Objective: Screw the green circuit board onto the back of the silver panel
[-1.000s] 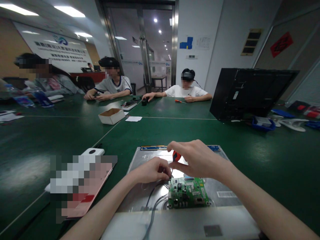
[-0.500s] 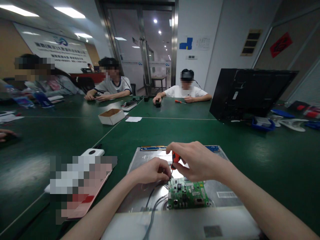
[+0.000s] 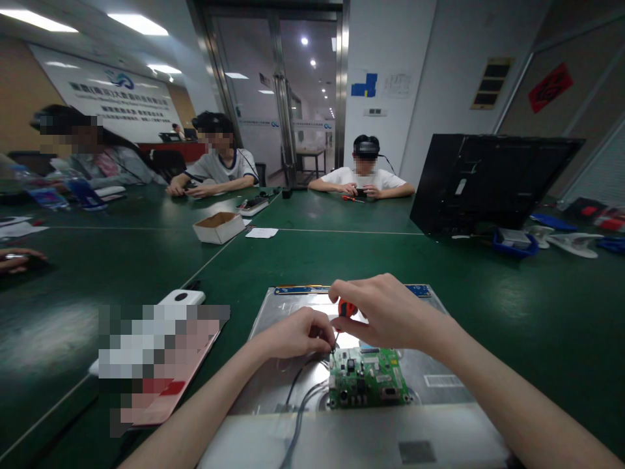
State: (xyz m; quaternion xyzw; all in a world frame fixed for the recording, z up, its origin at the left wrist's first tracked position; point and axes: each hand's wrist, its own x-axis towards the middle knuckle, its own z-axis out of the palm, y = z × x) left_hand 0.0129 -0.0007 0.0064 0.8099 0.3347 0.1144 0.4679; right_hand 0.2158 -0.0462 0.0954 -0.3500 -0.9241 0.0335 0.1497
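A green circuit board (image 3: 370, 378) lies on the silvery metal back of a flat display panel (image 3: 442, 352). My right hand (image 3: 383, 312) is closed around the orange-red handle of a screwdriver (image 3: 347, 308). The thin shaft slants down to the board's upper left corner. Right beside the tip, my left hand (image 3: 303, 332) has its fingers pinched at that corner; what they hold, if anything, is hidden. Grey cables (image 3: 301, 407) run from the board's left edge toward me, and a thin black wire curves below my left hand.
Left of the panel lie a white device (image 3: 181, 298) and a pink item (image 3: 178, 384), partly pixelated. An open white box (image 3: 219, 228) stands farther back. A black monitor (image 3: 488, 182) and a blue tray (image 3: 515, 242) are at right. Several people sit around the green table (image 3: 342, 254).
My right hand has shifted slightly right and the screwdriver handle tilts more that way. My left hand stays put. Across the table, a person has drawn a dark object in with both hands.
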